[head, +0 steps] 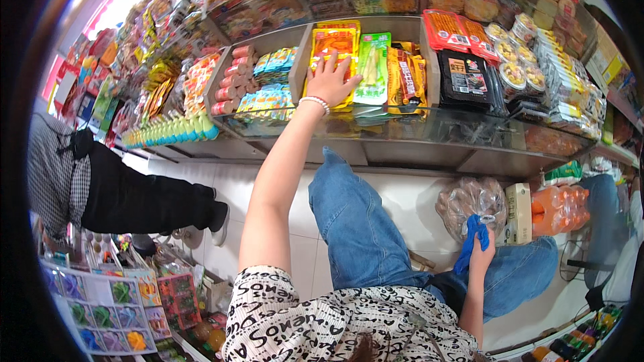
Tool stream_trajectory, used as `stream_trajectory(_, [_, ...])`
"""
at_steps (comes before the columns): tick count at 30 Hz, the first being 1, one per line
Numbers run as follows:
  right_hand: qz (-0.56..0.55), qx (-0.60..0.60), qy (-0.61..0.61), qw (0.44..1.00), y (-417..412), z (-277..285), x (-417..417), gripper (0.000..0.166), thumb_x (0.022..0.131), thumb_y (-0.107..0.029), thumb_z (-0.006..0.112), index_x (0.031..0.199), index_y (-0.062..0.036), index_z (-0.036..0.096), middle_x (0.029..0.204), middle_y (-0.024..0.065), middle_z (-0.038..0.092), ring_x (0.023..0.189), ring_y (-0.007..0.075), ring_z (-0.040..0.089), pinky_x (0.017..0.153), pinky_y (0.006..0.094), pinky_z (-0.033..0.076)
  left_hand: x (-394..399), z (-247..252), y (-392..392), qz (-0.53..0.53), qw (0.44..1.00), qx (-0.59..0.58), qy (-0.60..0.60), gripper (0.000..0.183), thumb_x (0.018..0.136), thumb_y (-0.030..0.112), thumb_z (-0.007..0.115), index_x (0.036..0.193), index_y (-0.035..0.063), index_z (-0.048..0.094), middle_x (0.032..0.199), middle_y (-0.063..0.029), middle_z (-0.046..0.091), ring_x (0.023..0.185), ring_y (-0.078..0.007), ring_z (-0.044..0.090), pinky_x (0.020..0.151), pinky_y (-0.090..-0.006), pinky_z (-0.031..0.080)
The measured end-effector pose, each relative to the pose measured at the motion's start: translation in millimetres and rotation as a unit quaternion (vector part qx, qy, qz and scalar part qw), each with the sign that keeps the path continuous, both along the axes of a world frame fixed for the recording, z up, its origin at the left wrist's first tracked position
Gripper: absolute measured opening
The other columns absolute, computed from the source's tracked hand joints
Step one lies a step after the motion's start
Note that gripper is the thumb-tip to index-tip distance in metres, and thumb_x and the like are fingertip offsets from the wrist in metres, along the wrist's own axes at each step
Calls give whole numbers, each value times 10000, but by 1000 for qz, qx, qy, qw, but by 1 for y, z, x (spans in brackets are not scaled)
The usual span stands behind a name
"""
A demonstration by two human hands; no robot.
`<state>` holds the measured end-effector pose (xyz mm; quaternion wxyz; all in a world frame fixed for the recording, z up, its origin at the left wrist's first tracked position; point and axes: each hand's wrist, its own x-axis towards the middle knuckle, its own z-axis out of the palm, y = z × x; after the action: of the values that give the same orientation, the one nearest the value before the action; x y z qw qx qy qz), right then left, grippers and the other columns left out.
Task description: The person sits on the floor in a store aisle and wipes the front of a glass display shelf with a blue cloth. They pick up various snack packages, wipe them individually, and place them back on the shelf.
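Observation:
My left hand [333,80], a beaded bracelet at its wrist, lies palm down with fingers spread on the yellow snack packets [347,37] in a shelf compartment. Just right of it are green snack packets [373,68], then yellow-brown packets [406,78]. A grey divider [301,63] stands along the compartment's left side. Down by my right knee, my right hand [484,251] grips a bunched blue cloth [470,246]. The cloth hangs in front of a clear plastic bag of brown roundish items [455,203] on the floor.
A glass strip [392,123] edges the shelf front. Left lie wrapped rolls [236,78] and small blue packets [269,68]; right, black packets [463,80] and clear tubs [513,78]. A carton [517,211] and orange drink bottles [558,208] stand on the floor. Another person's legs [146,196] are at left.

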<state>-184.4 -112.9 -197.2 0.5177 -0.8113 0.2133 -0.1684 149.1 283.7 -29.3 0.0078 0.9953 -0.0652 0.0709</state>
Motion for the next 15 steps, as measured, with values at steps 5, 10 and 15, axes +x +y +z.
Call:
stream_trajectory(5, [10, 11, -2, 1000, -4, -3, -6, 285, 861, -58, 594, 1138, 11, 576, 986, 106, 645, 914, 181, 598, 863, 305, 454, -3, -1, 1, 0, 999, -32, -3, 631, 924, 597, 334, 1455, 258, 330, 1555, -87, 196, 1422, -335, 183, 1125, -534, 164])
stream_trajectory(10, [9, 14, -2, 1000, -8, 0, -8, 269, 864, -38, 584, 1129, 10, 580, 992, 101, 645, 923, 170, 595, 869, 298, 453, -12, -3, 6, -5, 999, -52, -14, 596, 935, 573, 322, 1436, 253, 362, 1528, -105, 256, 1404, -332, 231, 1117, -549, 167])
stream_trajectory(15, [15, 23, 6, 1000, 1, 8, -8, 248, 874, -27, 573, 1119, 12, 581, 998, 98, 639, 928, 172, 587, 882, 300, 447, -35, -3, 12, -42, 995, -83, -44, 617, 931, 564, 355, 1429, 201, 377, 1483, -148, 329, 1378, -350, 276, 1129, -504, 176])
